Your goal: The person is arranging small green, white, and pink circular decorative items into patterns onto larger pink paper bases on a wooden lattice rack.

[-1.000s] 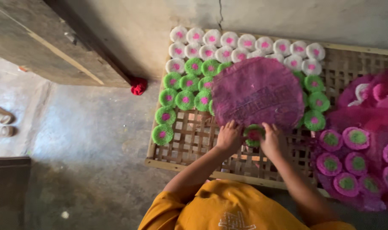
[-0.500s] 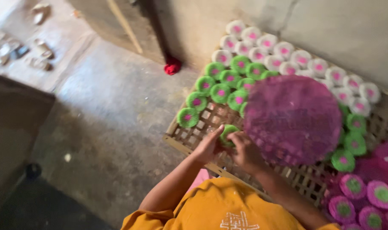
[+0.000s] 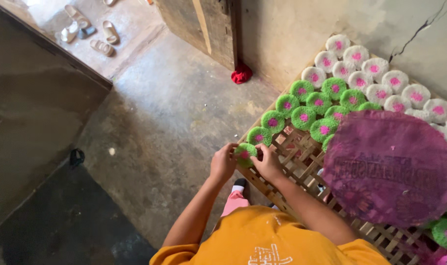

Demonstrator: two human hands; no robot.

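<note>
My left hand and my right hand together hold a round green lacy cake with a pink centre at the near left corner of a woven bamboo rack. Rows of similar green rounds and white rounds with pink centres lie on the rack beyond. A big purple round mat lies to the right of my hands, covering some rounds.
The rack stands on a grey concrete floor against a cracked wall. A red cloth lies by a wooden door. Several sandals sit at the top left. A dark low wall is at the left.
My hands carried a green round from beside the purple mat leftwards to the rack's near left corner. The camera view swung left and tilted.
</note>
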